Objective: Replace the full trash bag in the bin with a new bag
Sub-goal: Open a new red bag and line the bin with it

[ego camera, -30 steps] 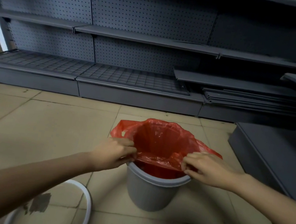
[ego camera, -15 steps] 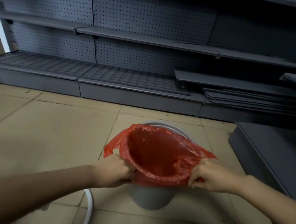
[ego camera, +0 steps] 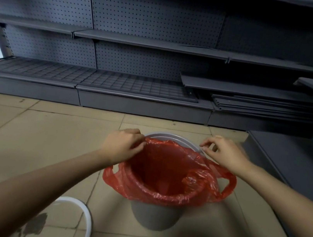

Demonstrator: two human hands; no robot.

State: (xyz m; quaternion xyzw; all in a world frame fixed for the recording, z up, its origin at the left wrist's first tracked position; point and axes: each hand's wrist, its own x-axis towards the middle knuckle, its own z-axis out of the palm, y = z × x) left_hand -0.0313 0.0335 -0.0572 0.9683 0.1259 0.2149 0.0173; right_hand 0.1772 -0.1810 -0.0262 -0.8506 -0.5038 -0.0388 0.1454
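A grey round bin [ego camera: 154, 217] stands on the tiled floor in front of me. A red plastic bag [ego camera: 160, 195] lines it, its edge folded over the near and side rim; both loop handles hang outside. The far rim [ego camera: 171, 136] is bare grey. My left hand [ego camera: 122, 144] pinches the bag's edge at the far left of the rim. My right hand [ego camera: 224, 154] hovers at the far right rim, thumb and forefinger close together, and I cannot tell whether they hold the thin bag edge.
A white ring [ego camera: 83, 219] lies on the floor at the lower left, beside a dark stain [ego camera: 34, 226]. Grey store shelving [ego camera: 136, 87] runs along the back. A low grey shelf base [ego camera: 290, 168] stands close on the right.
Both hands have moved from the near sides of the rim to the far side. The bag's near edge now sits folded down over the rim.
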